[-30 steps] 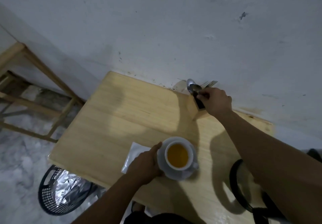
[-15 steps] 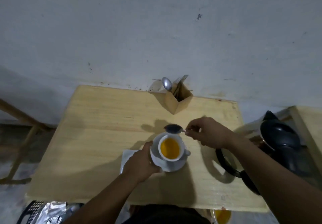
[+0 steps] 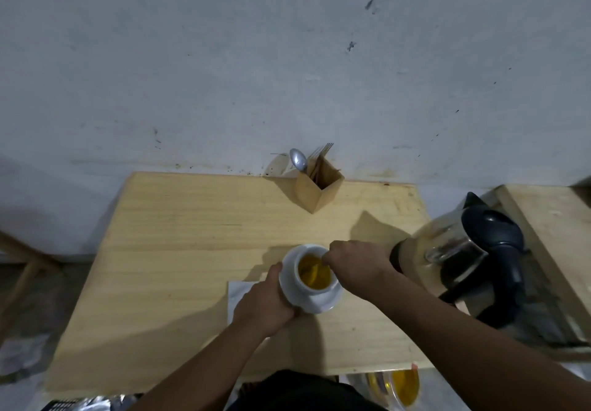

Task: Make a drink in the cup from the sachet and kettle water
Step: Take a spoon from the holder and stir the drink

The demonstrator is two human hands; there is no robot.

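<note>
A white cup (image 3: 309, 285) holding orange-yellow liquid stands on a white saucer (image 3: 323, 302) near the front of the wooden table (image 3: 198, 238). My left hand (image 3: 265, 302) grips the saucer's left edge. My right hand (image 3: 355, 263) is over the cup's right rim, fingers closed on a spoon (image 3: 311, 268) whose bowl dips into the liquid. The glass kettle (image 3: 460, 257) with black lid and handle stands to the right of the cup. I see no sachet that I can identify.
A wooden cutlery holder (image 3: 318, 187) with a spoon and forks stands at the table's back edge by the wall. A white napkin (image 3: 238, 292) lies under my left hand. A second wooden surface (image 3: 550, 219) is at far right. A yellow-filled container (image 3: 399, 385) sits below the front edge.
My right hand took a spoon from the holder, carried it to the cup and lowered it into the liquid. My left hand stayed on the saucer. The view has swung right.
</note>
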